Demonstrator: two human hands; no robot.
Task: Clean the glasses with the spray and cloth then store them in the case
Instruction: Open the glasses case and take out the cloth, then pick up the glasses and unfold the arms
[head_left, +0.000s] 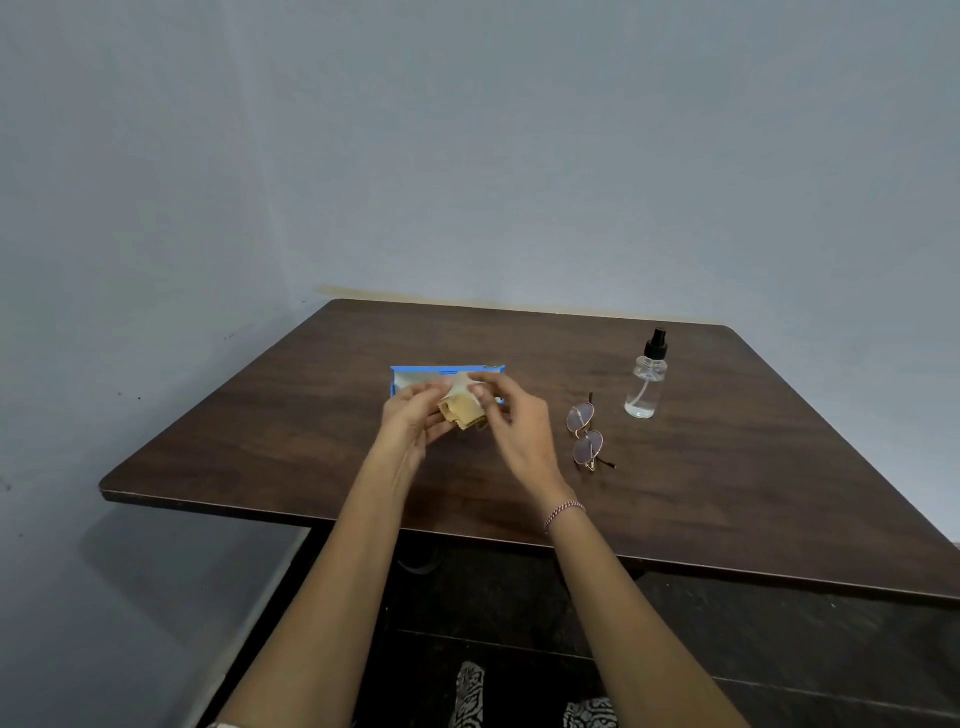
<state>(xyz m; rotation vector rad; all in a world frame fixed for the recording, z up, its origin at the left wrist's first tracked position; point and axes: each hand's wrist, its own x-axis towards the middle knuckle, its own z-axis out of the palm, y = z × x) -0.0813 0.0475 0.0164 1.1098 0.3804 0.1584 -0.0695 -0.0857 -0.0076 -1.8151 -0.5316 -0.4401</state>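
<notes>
Both hands are meeting over the middle of the dark wooden table (311, 447), pinching a small tan cloth (464, 411) between them. The left hand (410, 418) is gripping the cloth's left side with curled fingers, while the right hand (517, 421), with a beaded bracelet (564, 512) at its wrist, is holding the top right with thumb and fingertips. Just behind the cloth, the blue case (415, 375) is lying open on the table, partly hidden by the hands. The glasses (586, 434) are resting on the table near the right hand, apart from it, temples folded. Farther right and a little farther back, the clear spray bottle (647, 384) with its black nozzle is standing upright
</notes>
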